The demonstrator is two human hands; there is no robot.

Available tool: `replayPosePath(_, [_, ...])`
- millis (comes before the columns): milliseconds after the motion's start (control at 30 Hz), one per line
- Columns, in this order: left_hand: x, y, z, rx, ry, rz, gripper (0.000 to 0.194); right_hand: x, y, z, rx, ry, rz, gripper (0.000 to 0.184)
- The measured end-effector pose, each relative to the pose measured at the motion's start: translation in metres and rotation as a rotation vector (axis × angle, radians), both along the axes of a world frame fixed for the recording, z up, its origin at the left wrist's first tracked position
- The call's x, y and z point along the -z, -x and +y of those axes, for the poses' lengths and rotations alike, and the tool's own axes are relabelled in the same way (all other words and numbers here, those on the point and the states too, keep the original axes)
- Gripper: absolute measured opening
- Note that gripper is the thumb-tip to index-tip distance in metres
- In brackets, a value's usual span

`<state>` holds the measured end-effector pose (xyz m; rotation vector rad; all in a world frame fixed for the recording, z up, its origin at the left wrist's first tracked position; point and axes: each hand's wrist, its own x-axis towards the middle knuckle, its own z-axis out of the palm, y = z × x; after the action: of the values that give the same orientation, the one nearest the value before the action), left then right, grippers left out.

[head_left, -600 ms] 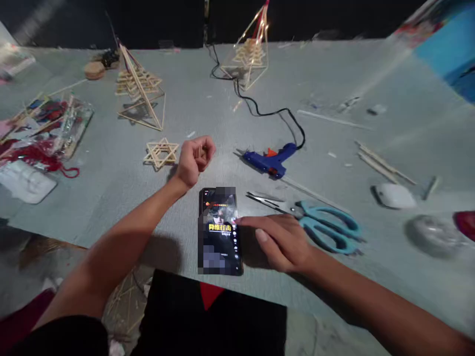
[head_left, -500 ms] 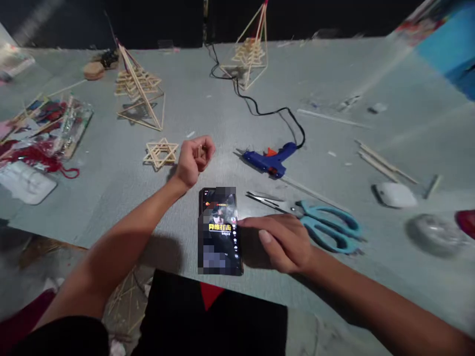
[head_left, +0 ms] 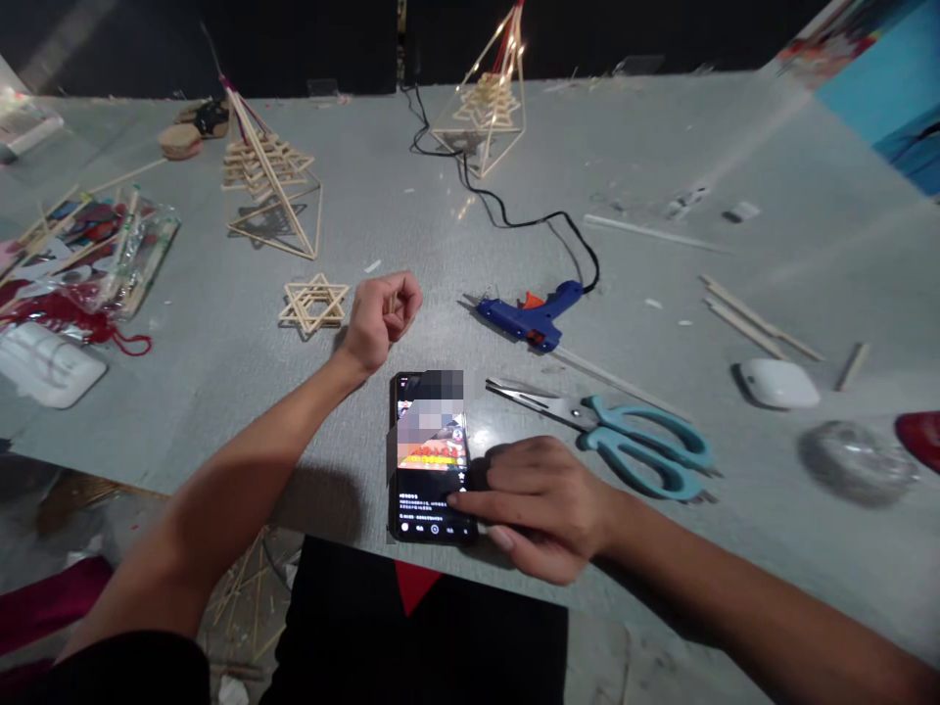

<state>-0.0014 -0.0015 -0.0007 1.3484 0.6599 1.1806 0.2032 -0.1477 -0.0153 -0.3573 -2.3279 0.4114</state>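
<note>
A black phone (head_left: 430,458) lies lit on the grey table (head_left: 661,294) near its front edge. My right hand (head_left: 543,504) rests beside it, forefinger stretched onto the lower part of the screen, the other fingers curled. My left hand (head_left: 380,318) is a closed fist resting on the table just beyond the phone, with what looks like a thin stick between its fingers. A flat star of wooden sticks (head_left: 314,303) lies just left of that fist.
A blue glue gun (head_left: 535,315) with a black cord and teal scissors (head_left: 624,441) lie right of the phone. Two stick pyramids (head_left: 268,181) (head_left: 489,103) stand farther back. Loose sticks (head_left: 749,318), a white case (head_left: 778,384) and packets with red cord (head_left: 80,264) lie around.
My right forefinger has slid down the phone from mid-screen to its lower part, and the picture on the screen has changed. The left fist has stayed put.
</note>
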Motion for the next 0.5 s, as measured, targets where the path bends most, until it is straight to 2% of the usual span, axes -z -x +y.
replayPosePath(133, [0.002, 0.000, 0.001, -0.024, -0.040, 0.002, 0.041, 0.001, 0.001, -0.004, -0.046, -0.037, -0.024, 0.036])
replayPosePath(267, [0.002, -0.001, 0.002, -0.029, -0.016, 0.002, 0.044, 0.001, 0.004, -0.011, -0.102, -0.048, -0.008, 0.041])
replayPosePath(500, [0.004, 0.000, 0.003, -0.033, -0.006, 0.014, 0.045, 0.001, 0.005, -0.013, -0.112, -0.031, -0.037, 0.040])
